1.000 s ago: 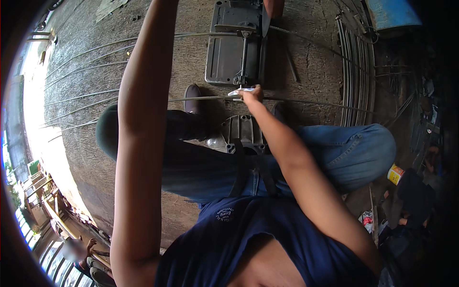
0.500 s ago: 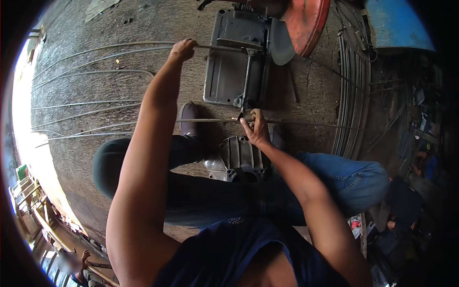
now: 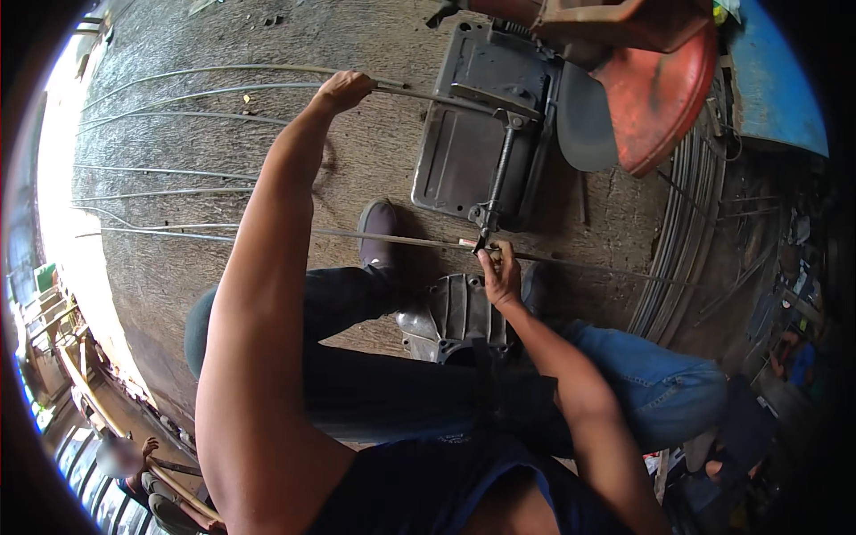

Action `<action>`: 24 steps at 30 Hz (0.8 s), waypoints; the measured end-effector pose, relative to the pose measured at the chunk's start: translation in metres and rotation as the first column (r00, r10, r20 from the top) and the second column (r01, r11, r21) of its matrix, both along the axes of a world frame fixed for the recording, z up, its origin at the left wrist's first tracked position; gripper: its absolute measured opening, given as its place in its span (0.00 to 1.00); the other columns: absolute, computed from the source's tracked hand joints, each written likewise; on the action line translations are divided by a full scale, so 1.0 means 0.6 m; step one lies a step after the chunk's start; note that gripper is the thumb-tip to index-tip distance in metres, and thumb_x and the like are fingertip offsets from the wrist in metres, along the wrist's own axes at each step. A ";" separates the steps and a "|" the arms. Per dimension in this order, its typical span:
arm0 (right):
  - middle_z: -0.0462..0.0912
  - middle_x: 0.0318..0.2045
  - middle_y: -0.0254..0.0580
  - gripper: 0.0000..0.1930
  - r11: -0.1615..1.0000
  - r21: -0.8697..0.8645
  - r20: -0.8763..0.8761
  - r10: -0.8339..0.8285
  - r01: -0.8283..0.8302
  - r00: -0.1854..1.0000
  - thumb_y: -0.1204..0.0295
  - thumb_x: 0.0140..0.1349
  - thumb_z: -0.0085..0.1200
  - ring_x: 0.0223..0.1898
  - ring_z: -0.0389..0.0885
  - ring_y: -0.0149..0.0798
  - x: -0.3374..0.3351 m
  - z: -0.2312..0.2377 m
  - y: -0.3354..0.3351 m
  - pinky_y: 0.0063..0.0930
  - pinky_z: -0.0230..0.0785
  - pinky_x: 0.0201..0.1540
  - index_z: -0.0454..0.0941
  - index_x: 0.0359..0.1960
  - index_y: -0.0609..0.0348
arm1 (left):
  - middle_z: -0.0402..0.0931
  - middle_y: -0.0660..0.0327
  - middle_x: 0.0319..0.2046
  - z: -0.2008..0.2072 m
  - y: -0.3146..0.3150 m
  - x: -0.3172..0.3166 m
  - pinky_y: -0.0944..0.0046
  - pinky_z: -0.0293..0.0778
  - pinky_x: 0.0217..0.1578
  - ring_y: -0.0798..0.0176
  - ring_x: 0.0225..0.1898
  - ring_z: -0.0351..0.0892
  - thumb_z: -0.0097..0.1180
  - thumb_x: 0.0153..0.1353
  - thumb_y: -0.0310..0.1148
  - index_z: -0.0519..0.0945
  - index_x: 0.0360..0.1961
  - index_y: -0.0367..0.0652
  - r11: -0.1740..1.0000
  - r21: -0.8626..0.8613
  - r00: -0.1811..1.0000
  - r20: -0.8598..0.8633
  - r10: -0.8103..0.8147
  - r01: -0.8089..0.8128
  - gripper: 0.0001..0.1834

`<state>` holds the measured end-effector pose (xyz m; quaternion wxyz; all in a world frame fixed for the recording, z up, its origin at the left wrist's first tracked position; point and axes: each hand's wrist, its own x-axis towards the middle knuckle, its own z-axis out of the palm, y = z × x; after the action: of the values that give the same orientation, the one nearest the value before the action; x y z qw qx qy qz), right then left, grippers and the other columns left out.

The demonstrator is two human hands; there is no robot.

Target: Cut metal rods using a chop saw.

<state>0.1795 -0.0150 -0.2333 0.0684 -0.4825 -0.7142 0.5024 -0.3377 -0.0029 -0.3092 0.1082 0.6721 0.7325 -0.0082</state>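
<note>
My left hand (image 3: pixel 346 87), arm stretched far forward, is closed around a thin metal rod (image 3: pixel 437 98). The rod's right end lies across the base (image 3: pixel 446 165) of a cut-off saw, at its clamp plate (image 3: pixel 495 102). A screw shaft (image 3: pixel 505 165) runs from that clamp toward me. My right hand (image 3: pixel 505 275) is at the near end of the shaft, thumb and fingers closed on the small dark crank handle (image 3: pixel 480 242). The saw's grey disc (image 3: pixel 584 120) and red guard (image 3: pixel 664 111) stand right of the clamp.
Several long rods (image 3: pixel 178 96) lie across the floor on the left; one long rod (image 3: pixel 401 239) passes beneath my right hand. A ribbed metal casing (image 3: pixel 455 312) sits between my legs. A bundle of rods (image 3: pixel 685 223) and a blue panel (image 3: pixel 776 80) are at right. People are at the lower edges.
My view has swung, so the saw appears farther right and slightly lower. My left hand stays on the rod and my right hand stays at the crank handle.
</note>
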 end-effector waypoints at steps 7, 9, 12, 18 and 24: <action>0.69 0.23 0.39 0.24 0.997 -0.061 0.007 -0.052 0.052 0.999 0.53 0.59 0.59 0.25 0.68 0.35 -0.001 -0.021 -0.007 0.32 0.64 0.31 0.71 0.46 0.61 | 0.74 0.53 0.54 0.045 -0.068 -0.111 0.48 0.77 0.48 0.48 0.53 0.77 0.61 0.57 0.38 0.70 0.57 0.55 0.938 -0.144 0.932 -0.233 0.278 -0.315 0.26; 0.68 0.22 0.40 0.25 0.999 0.018 -0.025 -0.037 0.037 0.999 0.53 0.59 0.59 0.23 0.67 0.36 -0.003 -0.025 -0.009 0.33 0.63 0.30 0.71 0.45 0.62 | 0.54 0.59 0.70 0.076 -0.084 -0.132 0.47 0.71 0.57 0.50 0.66 0.63 0.77 0.40 0.47 0.41 0.74 0.65 0.838 -0.173 0.784 -0.489 0.383 -0.517 0.66; 0.71 0.24 0.43 0.25 0.999 -0.011 0.025 -0.033 0.033 0.999 0.53 0.58 0.61 0.25 0.69 0.39 -0.005 -0.026 -0.007 0.34 0.64 0.32 0.71 0.45 0.62 | 0.71 0.56 0.61 0.161 -0.091 -0.201 0.50 0.75 0.54 0.52 0.59 0.74 0.68 0.49 0.44 0.66 0.65 0.53 0.705 -0.294 0.738 -0.477 0.477 -0.645 0.41; 0.76 0.24 0.52 0.25 0.995 -0.077 0.047 -0.062 0.066 0.997 0.50 0.60 0.57 0.28 0.75 0.48 0.000 -0.032 0.010 0.38 0.67 0.35 0.74 0.40 0.63 | 0.78 0.50 0.51 0.262 -0.149 -0.236 0.51 0.75 0.52 0.48 0.53 0.78 0.66 0.52 0.48 0.78 0.53 0.47 0.843 -0.150 0.834 -0.311 0.456 -0.517 0.28; 0.81 0.31 0.57 0.11 0.946 0.296 0.096 0.110 -0.134 0.989 0.63 0.62 0.52 0.38 0.80 0.60 0.019 -0.052 0.049 0.47 0.72 0.42 0.77 0.33 0.58 | 0.79 0.47 0.49 0.210 -0.160 -0.061 0.51 0.74 0.51 0.46 0.52 0.78 0.69 0.50 0.50 0.78 0.53 0.40 0.798 -0.402 0.880 -0.044 0.473 -0.449 0.33</action>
<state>0.1909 0.0144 -0.2643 0.0819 -0.4407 -0.8130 0.3716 -0.3745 -0.0991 -0.1832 0.2635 0.4370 0.8528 -0.1114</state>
